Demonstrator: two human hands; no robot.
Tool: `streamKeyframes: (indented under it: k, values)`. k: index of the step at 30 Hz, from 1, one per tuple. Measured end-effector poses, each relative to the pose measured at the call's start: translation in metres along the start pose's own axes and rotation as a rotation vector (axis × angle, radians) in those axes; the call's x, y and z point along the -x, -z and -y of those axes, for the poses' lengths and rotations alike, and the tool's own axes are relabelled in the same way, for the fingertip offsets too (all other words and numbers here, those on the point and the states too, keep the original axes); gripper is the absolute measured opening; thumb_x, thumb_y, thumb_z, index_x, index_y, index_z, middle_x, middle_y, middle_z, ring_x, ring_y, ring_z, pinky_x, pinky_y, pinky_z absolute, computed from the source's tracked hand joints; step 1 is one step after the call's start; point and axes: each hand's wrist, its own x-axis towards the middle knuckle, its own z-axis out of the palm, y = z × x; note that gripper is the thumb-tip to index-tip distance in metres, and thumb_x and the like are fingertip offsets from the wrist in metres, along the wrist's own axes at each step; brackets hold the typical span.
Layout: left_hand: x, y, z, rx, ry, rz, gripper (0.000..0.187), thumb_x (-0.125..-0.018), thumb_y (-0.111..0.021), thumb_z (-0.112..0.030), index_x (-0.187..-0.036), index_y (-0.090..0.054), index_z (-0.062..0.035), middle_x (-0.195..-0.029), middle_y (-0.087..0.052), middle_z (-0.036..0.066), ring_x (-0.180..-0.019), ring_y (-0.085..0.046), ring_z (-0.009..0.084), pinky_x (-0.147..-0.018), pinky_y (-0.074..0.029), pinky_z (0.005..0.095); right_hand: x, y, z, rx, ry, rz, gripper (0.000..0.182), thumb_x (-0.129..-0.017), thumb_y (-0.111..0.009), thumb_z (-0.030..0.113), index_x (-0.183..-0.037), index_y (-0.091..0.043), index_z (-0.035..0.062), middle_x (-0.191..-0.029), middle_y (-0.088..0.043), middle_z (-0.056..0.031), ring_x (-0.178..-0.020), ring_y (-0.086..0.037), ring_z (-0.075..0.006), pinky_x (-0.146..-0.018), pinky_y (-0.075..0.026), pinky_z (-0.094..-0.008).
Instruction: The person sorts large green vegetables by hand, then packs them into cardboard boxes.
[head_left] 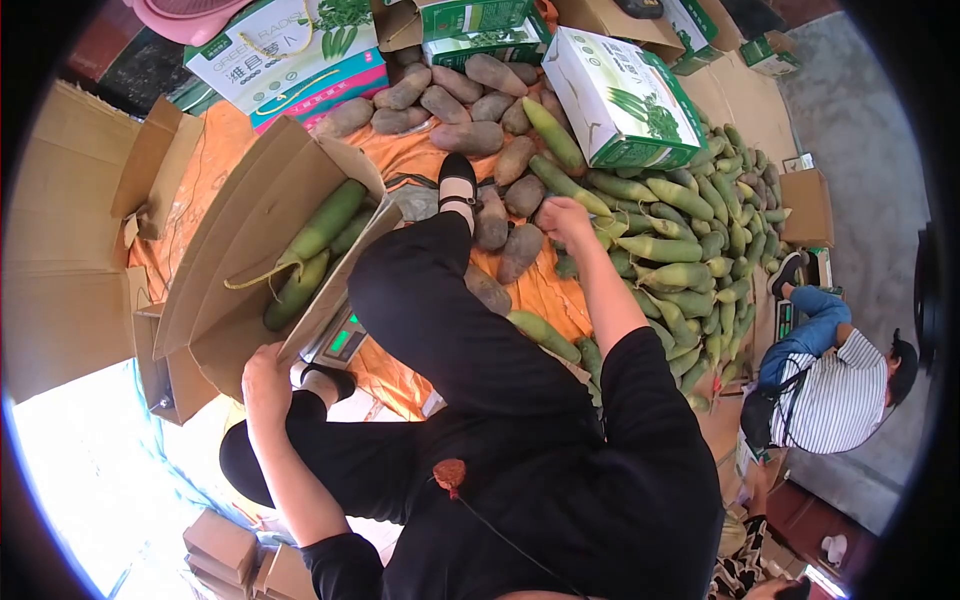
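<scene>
My left hand [266,383] is closed on the near edge of an open cardboard box [225,250]. Inside that box lie several green radishes [328,218], one with a long pale stem or root. The box rests on a digital scale [340,340] with a green-lit display, partly hidden by the box and my leg. My right hand [567,222] is reached out at the left border of a large pile of green radishes [680,275]. Its fingers are curled, and whatever is under them is hidden. Dark reddish-brown radishes [520,252] lie just beside it.
An orange sheet [400,385] covers the floor. Printed radish cartons [625,100] stand at the back, one beside the pile. Small brown boxes [222,548] are stacked at lower left. A person in a striped shirt [825,400] sits at right; another person's hand [762,490] shows below.
</scene>
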Motion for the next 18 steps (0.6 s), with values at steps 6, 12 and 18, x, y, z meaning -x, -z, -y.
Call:
streamKeyframes:
  k: [6,12,18]
  values:
    - [-0.005,0.001,-0.005,-0.007,0.088,0.069,0.023,-0.076,-0.056,-0.005,-0.097,-0.065,-0.0023,-0.091,-0.061,0.018,-0.089,-0.058,0.0355,-0.078,-0.045,0.0408,-0.062,0.055,-0.060,-0.515,-0.228,-0.164,0.052,-0.088,-0.058,0.027,-0.131,-0.037,0.0090,-0.130,-0.045,-0.0122,-0.102,-0.055,-0.0258,-0.078,-0.048,-0.0408]
    - [-0.009,-0.001,0.000,0.075,0.154,0.103,0.023,-0.074,-0.059,-0.004,-0.096,-0.065,-0.0021,-0.091,-0.062,0.016,-0.088,-0.059,0.0337,-0.078,-0.046,0.0375,-0.113,0.061,-0.076,-0.963,-0.324,-0.251,0.078,-0.085,-0.063,0.027,-0.140,-0.014,0.0011,-0.141,-0.030,-0.0145,-0.103,-0.056,-0.0287,-0.078,-0.048,-0.0421]
    - [-0.010,0.004,-0.009,0.106,0.168,0.081,0.018,-0.075,-0.059,-0.003,-0.092,-0.065,-0.0018,-0.088,-0.062,0.015,-0.084,-0.060,0.0335,-0.074,-0.046,0.0371,-0.147,0.064,-0.082,-1.202,-0.329,-0.355,0.042,-0.081,-0.068,0.032,-0.108,-0.050,0.0066,-0.092,-0.055,-0.0080,-0.074,-0.055,-0.0199,-0.053,-0.043,-0.0249]
